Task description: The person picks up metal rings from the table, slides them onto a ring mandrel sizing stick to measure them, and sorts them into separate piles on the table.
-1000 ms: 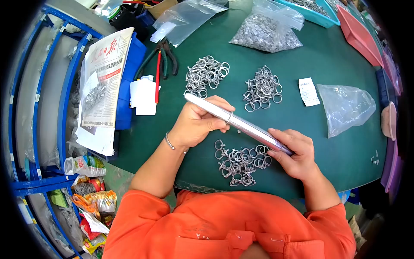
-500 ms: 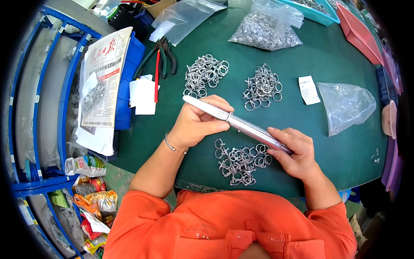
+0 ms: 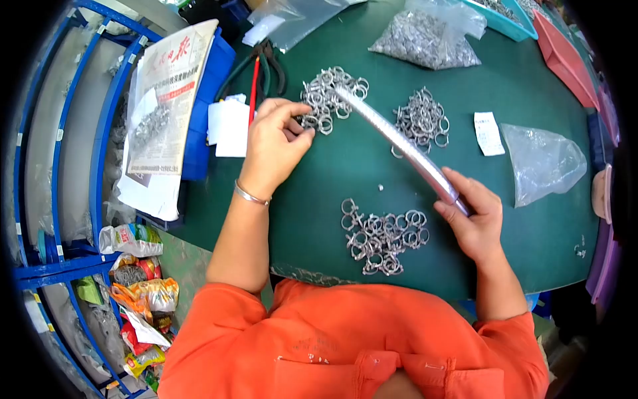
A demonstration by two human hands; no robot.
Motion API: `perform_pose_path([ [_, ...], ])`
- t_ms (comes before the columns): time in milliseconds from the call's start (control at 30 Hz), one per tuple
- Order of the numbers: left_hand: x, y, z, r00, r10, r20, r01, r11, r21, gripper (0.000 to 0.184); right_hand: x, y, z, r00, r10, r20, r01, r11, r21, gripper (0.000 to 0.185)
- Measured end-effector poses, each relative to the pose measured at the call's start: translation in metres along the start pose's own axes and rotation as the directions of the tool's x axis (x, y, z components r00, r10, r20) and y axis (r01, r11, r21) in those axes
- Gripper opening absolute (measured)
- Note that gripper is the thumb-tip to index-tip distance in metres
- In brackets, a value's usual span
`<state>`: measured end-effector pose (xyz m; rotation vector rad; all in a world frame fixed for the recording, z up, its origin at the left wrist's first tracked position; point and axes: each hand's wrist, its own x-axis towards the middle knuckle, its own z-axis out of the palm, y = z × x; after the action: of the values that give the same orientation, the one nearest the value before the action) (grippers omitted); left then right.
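Note:
My right hand point(image 3: 475, 211) is wrapped round the thick end of a silver tapered rod point(image 3: 405, 146), which points up and to the left with no ring visible on it. My left hand point(image 3: 277, 137) is by the left pile of metal rings point(image 3: 332, 93), its thumb and fingers curled close together; whatever they hold is too small to make out. The rod's thin end is over that same pile. Behind the rod lies a second ring pile point(image 3: 423, 118), and a third pile point(image 3: 384, 241) is close to my body.
On the left are pliers point(image 3: 272, 70), a red pen point(image 3: 254, 90), white papers point(image 3: 228, 126) and a newspaper point(image 3: 169, 100). Further back is a bag of metal pieces point(image 3: 428, 38). A paper slip point(image 3: 488, 134) and a plastic bag point(image 3: 543, 165) lie right.
My left hand has left the rod and moved up and left to the left ring pile. The ring that was round the rod is off it. The rod now tilts more steeply.

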<state>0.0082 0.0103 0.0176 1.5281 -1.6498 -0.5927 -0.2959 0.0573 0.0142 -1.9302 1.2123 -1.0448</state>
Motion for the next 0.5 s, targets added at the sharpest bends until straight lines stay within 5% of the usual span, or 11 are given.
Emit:
perform_pose_path([
  [100,-0.004,0.005,-0.003,0.997,0.072,0.009,-0.073,0.993,0.096,0.017,-0.001,0.003,0.000,1.000,0.002,-0.007,-0.002,0.999,0.036,0.044],
  [167,-0.010,0.018,-0.008,0.852,0.201,0.484,-0.162,0.979,-0.120,0.017,-0.001,0.002,0.001,1.000,0.001,-0.008,0.000,0.999,0.039,0.044],
  [233,-0.016,0.033,-0.001,0.703,0.123,0.701,-0.098,0.992,-0.076,0.019,-0.001,0.003,0.002,1.000,-0.005,-0.006,0.006,0.999,0.043,0.044],
  [333,-0.022,0.025,0.011,0.667,0.248,0.703,-0.208,0.967,-0.144,0.016,-0.002,0.003,0.002,1.000,0.009,-0.004,-0.009,0.998,0.058,0.044],
  [433,-0.018,0.026,0.012,0.641,0.249,0.726,-0.161,0.968,-0.191,0.013,-0.001,0.002,0.001,1.000,0.019,0.009,-0.019,0.998,0.054,0.044],
  [500,-0.015,0.026,0.009,0.714,0.178,0.677,-0.083,0.982,-0.170,0.011,-0.001,0.002,0.001,1.000,0.026,0.002,-0.026,0.998,0.053,0.044],
])
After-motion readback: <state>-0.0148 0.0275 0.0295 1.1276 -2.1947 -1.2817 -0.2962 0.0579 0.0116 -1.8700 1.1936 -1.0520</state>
